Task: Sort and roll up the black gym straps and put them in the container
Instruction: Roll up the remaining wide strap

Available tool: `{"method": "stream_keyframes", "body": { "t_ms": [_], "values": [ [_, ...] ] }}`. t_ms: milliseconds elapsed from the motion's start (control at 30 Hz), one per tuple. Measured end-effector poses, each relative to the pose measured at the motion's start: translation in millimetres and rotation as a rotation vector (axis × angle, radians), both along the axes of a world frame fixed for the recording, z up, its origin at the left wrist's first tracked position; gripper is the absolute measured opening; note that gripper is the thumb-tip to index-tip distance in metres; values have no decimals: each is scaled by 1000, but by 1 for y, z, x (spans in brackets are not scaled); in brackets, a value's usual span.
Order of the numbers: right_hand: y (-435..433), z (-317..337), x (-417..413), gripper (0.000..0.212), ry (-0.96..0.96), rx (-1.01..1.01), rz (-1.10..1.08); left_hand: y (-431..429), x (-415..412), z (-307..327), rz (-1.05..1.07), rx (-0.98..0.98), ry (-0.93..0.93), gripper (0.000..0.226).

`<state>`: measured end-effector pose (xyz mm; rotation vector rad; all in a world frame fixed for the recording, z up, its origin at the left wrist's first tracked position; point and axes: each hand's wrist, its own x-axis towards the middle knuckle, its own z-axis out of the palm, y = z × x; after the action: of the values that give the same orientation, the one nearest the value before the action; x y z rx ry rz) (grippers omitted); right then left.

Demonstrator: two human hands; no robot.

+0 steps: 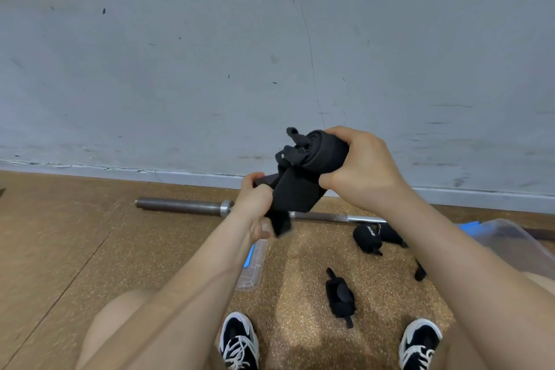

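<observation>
1. A bar (180, 204) lies on the floor (60, 234) along its far edge, close to the wall (210, 54).
2. The left hand (255, 207) reaches forward on a straight forearm. Its fingers are curled tight round the loose tail of the strap (300, 189), and the tail's end hangs out below the fist.
3. A clear lid (252, 267) with a blue latch lies flat on the floor under the left forearm.
4. The strap is black and held in the air above the bar. Its upper part is wound into a thick roll with spiral layers showing at the end, and thin loops stick out beside it.
5. The right hand (360, 168) clamps the roll, fingers over the top and thumb beneath.
6. A 2nd strap (341, 297), black and bunched, lies on the floor between the left shoe (238, 339) and the right shoe (419, 342).
7. A rolled strap (369, 234) lies just beside the bar. Its white lettering is too small to read.
8. A clear container (507, 233) sits on the floor beyond the right forearm.
</observation>
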<state>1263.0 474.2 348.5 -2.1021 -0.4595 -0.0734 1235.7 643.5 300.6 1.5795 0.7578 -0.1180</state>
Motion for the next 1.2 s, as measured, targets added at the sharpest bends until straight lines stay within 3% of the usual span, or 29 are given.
{"method": "stream_keyframes", "body": {
  "t_ms": [67,167,267,367,500,567,667,733,833,933,1000,1100,1200],
  "values": [
    [-1,2,1,50,62,22,46,8,1,1,34,-21,-23,49],
    [-5,6,2,50,175,37,160,18,3,7,-88,53,-27,50],
    [-7,9,-1,48,189,-5,234,26,13,-3,-118,180,-25,32],
    [-1,9,-7,47,83,-167,233,26,13,-27,-131,138,87,26],
    [11,3,-14,49,84,-271,293,27,2,-50,-165,95,255,44],
    [10,3,-8,48,90,-286,281,28,1,-50,-242,223,256,50],
    [-1,5,5,46,156,-232,248,28,4,-45,-459,568,212,72],
    [-4,6,8,46,198,-176,265,20,2,-41,-462,308,198,64],
    [-1,5,4,45,193,-203,312,16,-2,-61,-247,-19,240,43],
    [-3,5,4,41,168,-289,299,4,-18,-92,-91,-155,400,9],
    [-8,5,7,39,196,-294,287,-4,-32,-110,-61,-196,500,22],
    [-13,4,13,36,292,-309,291,-11,-45,-118,-287,-88,653,49],
    [-16,3,17,34,393,-289,317,-12,-42,-101,-667,243,711,34]
  ]
}}
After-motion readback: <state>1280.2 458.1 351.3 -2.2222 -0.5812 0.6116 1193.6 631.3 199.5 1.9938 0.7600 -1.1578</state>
